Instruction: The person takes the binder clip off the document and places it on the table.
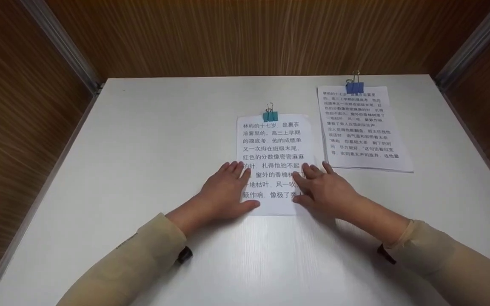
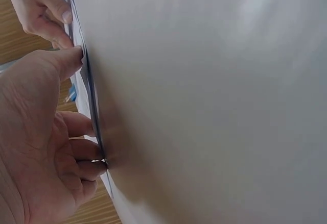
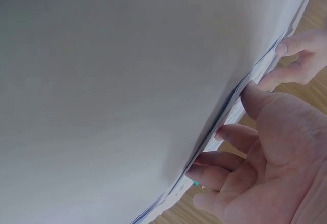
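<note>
The front paper stack [image 1: 273,144], mid-table [image 1: 164,127] under a teal clip [image 1: 270,116], reads "林屿的十七岁" first; a back stack [image 1: 364,131], right, with a blue clip [image 1: 355,88], starts likewise in smaller print. Left hand [image 1: 228,191] and right hand [image 1: 328,191] rest loose, unclenched fingers at the front stack's sides. Only the wrist views show palms.

White table [image 1: 143,127], brown wood-grain walls [image 1: 249,38]

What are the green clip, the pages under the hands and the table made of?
The green clip looks like painted metal, with thin, silvery wire handles. The pages seem matt paper: thin, white, printed sheets. The table looks smooth, with soft glare: maybe white laminate, but I can't be sure.
</note>
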A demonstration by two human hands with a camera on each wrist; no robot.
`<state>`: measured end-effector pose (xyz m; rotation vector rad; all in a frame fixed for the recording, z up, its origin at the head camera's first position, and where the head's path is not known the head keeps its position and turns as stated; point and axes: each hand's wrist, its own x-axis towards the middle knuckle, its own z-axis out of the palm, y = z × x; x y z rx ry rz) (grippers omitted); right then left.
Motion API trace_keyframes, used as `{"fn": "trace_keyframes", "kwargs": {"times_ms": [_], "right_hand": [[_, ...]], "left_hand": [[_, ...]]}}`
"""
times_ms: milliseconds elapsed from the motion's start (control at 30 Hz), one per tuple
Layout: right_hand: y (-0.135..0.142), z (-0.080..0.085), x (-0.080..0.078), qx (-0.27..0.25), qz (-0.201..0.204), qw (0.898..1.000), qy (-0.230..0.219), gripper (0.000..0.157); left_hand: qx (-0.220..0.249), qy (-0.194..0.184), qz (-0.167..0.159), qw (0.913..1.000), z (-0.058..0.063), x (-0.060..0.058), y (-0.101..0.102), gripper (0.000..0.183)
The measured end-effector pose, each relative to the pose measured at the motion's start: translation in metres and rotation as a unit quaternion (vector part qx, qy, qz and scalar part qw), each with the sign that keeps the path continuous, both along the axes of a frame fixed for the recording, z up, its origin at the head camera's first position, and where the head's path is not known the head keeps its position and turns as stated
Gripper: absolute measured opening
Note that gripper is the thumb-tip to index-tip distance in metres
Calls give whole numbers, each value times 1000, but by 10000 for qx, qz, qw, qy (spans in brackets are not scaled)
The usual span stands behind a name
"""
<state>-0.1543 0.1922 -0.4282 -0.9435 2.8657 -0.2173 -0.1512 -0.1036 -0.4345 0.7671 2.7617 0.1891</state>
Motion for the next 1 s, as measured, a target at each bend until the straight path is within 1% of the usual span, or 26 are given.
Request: {"fn": "trace_keyframes", "kwargs": {"times_ms": [333, 833, 1000], "right_hand": [[2, -3, 21, -68, -103, 9999, -42, 66], [1, -4, 36, -138, -57, 9996, 254, 64], [0, -5, 41, -162, -23, 9994, 306, 64]], "left_hand": [[12, 172, -170, 9997, -1, 19, 0, 92], [166, 129, -145, 9997, 1, 33, -1, 92], [129, 142, -188, 9996, 1, 38, -1, 93]]}}
